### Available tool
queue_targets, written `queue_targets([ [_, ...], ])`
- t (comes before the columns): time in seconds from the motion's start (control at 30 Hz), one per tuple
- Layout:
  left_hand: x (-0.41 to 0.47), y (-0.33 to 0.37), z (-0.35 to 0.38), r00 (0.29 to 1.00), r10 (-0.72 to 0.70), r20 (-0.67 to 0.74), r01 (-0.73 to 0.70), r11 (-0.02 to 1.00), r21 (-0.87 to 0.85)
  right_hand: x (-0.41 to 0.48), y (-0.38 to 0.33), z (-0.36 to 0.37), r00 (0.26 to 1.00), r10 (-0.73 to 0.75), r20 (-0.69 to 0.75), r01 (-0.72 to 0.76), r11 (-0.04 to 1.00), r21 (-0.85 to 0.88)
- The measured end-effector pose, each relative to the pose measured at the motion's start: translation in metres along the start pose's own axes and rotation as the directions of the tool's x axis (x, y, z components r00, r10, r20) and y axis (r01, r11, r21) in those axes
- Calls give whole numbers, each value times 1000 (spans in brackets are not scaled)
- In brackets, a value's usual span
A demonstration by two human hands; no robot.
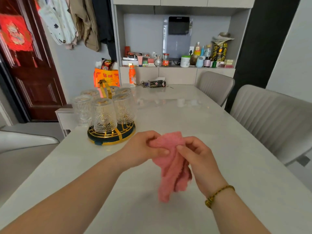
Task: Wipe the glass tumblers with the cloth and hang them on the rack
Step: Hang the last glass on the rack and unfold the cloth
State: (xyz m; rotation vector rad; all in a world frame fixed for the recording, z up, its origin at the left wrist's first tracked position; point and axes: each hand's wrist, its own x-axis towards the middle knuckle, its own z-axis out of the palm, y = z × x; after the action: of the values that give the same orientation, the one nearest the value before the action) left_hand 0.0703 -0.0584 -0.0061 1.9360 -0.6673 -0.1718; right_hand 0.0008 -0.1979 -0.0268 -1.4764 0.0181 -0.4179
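Observation:
A pink fluffy cloth (170,168) hangs above the pale table (202,125), held at its top edge by both hands. My left hand (141,149) pinches its upper left part and my right hand (199,157) pinches its upper right part. To the left stands a round dark rack (111,136) with gold trim and a gold handle. Several embossed glass tumblers (103,115) hang upside down on it. No tumbler is in either hand.
An orange bottle (132,76), keys and a tissue pack (157,83) lie at the table's far end, with an orange bag (106,77) behind the rack. Two grey chairs (270,119) stand along the right side. A cluttered shelf (177,62) is behind.

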Motion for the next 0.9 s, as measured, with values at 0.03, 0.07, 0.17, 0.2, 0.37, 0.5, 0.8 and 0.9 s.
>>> queue_targets([
  [0.03, -7, 7, 5, 999, 35, -28, -35, 999, -4, -6, -7, -6, 997, -80, -8, 79, 992, -95],
  [0.07, -12, 11, 8, 997, 68, -35, -68, 998, -10, -9, -13, -11, 988, -155, -8, 151, 972, -180],
  [0.17, -30, 27, 19, 987, 157, 47, -158, 987, 26, -24, -28, -27, 955, -295, 0, 280, 906, -317],
  [0.2, -34, 28, 21, 984, 172, 51, -174, 984, 44, -27, -33, -32, 947, -321, -5, 303, 898, -320],
  [0.37, -47, 30, 39, 992, 78, 102, -72, 995, -64, -42, -51, -51, 903, -430, 4, 396, 827, -398],
  [0.5, -51, 39, 67, 982, 39, 184, 42, 907, -420, -55, -65, -74, 876, -482, -9, 407, 750, -522],
  [0.8, -8, 50, 146, 998, -60, 32, 62, 996, -69, -57, -41, -161, 948, -197, -250, -120, 506, -854],
  [0.9, -14, 25, 170, 985, 43, 166, -84, 963, 254, -73, 6, -172, 997, 50, -61, -73, 286, -956],
])
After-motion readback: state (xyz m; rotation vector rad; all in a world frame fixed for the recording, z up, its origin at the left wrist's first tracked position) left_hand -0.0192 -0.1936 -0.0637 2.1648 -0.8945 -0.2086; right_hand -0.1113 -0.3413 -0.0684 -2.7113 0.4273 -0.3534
